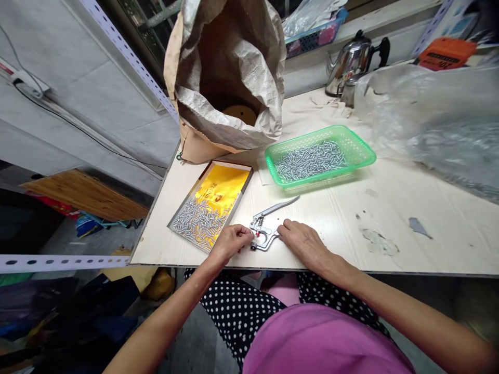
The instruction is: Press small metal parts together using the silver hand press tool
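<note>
A pair of snap-fastener pliers [268, 228] rests on the table near its front edge, its upper handle raised and its jaws apart. My right hand [306, 243] has its fingers closed on the end of the lower handle. At the jaws, beside a small red part, my left hand [235, 240] is pinched; whatever is between its fingertips is too small or hidden to name. Just left of that hand lies a shallow tray [244, 186] with a yellow bottom and many small silvery metal pieces. Similar pieces fill the floor of a green plastic basket [364, 151] farther back.
A large open sack [230, 62] stands behind the tray. A metal kettle [353, 62] sits at the back, and a big clear plastic bag [440, 119] occupies the right. A grey scrap [419, 227] lies on the table [335, 223], whose front edge is close to my lap.
</note>
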Demonstrator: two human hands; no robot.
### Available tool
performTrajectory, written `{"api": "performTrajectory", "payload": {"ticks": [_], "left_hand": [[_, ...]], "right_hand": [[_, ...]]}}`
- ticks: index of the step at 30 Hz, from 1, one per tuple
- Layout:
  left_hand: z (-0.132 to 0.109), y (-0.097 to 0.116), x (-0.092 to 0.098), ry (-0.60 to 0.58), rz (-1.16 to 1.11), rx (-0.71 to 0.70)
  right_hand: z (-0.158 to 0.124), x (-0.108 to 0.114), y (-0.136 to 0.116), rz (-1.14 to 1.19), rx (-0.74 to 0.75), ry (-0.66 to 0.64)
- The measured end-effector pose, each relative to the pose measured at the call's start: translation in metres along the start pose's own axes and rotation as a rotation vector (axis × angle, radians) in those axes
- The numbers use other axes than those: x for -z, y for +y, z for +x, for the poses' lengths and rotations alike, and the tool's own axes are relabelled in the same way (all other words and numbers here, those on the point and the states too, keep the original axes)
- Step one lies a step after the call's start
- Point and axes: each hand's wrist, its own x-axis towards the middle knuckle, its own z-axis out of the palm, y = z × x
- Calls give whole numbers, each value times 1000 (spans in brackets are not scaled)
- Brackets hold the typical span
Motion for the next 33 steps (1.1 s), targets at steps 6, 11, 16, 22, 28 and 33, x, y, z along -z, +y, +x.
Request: {"api": "performTrajectory", "payload": {"ticks": [6, 11, 16, 22, 28, 33], "left_hand": [[5, 1, 0, -104, 64, 68], [11, 2, -1, -145, 162, 72], [22, 10, 6, -273, 256, 79], [34, 13, 10, -362, 315, 135], [21, 17, 4, -311, 330, 173], [15, 18, 0, -240, 452, 126]], "right_hand": [[0, 1, 1, 19, 5, 13], [-1, -3, 2, 18, 13, 43], [-1, -5, 3, 42, 25, 55], [-1, -2, 3, 44, 41, 78], [-5, 1, 3, 70, 81, 96], [-7, 3, 3, 54, 106, 100]]}}
